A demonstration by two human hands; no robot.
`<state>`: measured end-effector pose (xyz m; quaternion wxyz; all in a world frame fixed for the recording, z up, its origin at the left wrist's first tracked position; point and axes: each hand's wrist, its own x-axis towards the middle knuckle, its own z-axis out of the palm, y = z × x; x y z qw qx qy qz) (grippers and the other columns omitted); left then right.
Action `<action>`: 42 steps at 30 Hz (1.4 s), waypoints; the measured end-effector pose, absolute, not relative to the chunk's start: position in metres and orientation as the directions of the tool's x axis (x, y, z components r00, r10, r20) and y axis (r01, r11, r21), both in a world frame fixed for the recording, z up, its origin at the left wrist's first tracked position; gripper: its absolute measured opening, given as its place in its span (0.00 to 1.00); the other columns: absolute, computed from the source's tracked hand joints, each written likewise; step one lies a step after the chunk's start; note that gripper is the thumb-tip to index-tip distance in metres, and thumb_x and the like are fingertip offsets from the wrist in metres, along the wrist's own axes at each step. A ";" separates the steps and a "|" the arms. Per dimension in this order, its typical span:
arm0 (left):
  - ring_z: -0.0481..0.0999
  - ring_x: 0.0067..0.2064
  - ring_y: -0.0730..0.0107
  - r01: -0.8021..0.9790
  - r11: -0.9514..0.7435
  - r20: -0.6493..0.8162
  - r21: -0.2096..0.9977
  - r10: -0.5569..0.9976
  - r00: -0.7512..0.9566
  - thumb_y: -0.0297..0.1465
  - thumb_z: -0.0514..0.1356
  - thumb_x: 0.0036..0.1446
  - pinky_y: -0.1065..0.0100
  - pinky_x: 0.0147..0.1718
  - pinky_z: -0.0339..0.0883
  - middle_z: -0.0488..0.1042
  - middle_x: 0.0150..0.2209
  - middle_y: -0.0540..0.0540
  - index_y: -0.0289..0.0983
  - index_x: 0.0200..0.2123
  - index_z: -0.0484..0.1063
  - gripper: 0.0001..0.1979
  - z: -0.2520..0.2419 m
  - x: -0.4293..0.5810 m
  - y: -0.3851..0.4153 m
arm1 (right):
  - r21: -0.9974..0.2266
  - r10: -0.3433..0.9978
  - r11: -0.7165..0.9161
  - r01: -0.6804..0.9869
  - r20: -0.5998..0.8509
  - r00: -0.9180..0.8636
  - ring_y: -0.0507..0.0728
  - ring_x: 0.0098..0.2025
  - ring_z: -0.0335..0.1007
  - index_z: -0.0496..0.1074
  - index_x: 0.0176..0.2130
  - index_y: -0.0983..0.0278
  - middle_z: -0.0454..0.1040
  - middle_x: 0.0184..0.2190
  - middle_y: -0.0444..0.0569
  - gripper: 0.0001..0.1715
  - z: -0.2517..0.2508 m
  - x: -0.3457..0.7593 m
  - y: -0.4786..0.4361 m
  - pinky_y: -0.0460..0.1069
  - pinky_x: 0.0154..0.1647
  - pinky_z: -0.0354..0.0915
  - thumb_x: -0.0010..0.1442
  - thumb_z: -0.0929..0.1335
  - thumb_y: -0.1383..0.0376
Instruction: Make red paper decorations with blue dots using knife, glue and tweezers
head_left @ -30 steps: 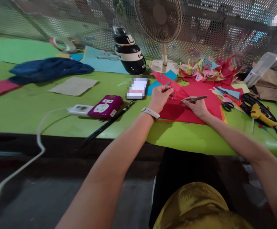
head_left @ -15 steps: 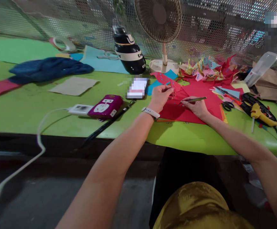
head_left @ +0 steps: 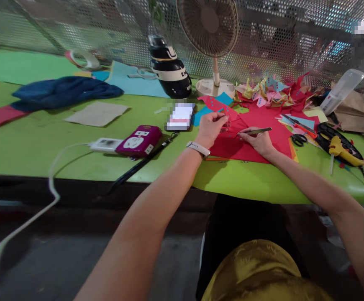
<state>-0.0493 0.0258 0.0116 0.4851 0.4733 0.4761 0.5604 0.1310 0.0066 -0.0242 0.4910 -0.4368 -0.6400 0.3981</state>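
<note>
My left hand [head_left: 211,125], with a pale band at the wrist, is closed with thumb and fingers pinched together over the red paper [head_left: 270,121]. What it pinches is too small to make out. A red paper piece with blue dots [head_left: 215,103] lies just behind its fingers. My right hand [head_left: 259,141] rests on the red sheet to the right and grips slim metal tweezers [head_left: 260,131], their tip pointing left toward my left fingertips. Blue paper scraps [head_left: 224,98] lie behind the dotted piece.
A phone [head_left: 180,116], a purple power adapter [head_left: 140,140] with a cable and a dark bottle [head_left: 171,71] stand left of my hands. Behind are a fan [head_left: 216,79] and a heap of folded paper [head_left: 276,90]. Scissors [head_left: 299,139] and a yellow glue gun [head_left: 342,150] lie right.
</note>
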 end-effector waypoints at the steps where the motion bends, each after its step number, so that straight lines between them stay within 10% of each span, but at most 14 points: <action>1: 0.77 0.28 0.74 -0.089 -0.075 0.068 0.993 0.994 -0.082 0.24 0.63 0.57 0.74 0.28 0.73 0.77 0.27 0.48 0.35 0.30 0.75 0.04 0.012 -0.049 0.026 | -0.937 0.949 0.304 0.174 0.283 -0.136 0.58 0.34 0.80 0.78 0.34 0.61 0.81 0.29 0.49 0.16 -0.024 0.131 0.006 0.53 0.39 0.76 0.51 0.76 0.53; 42: 0.78 0.31 0.73 -0.226 0.070 -0.030 0.971 0.984 0.176 0.26 0.69 0.54 0.71 0.32 0.74 0.78 0.30 0.47 0.33 0.32 0.77 0.04 0.012 -0.031 -0.001 | -0.883 0.884 0.464 0.068 0.467 0.024 0.55 0.33 0.79 0.76 0.32 0.60 0.80 0.27 0.44 0.18 0.020 0.146 -0.001 0.52 0.39 0.75 0.51 0.76 0.49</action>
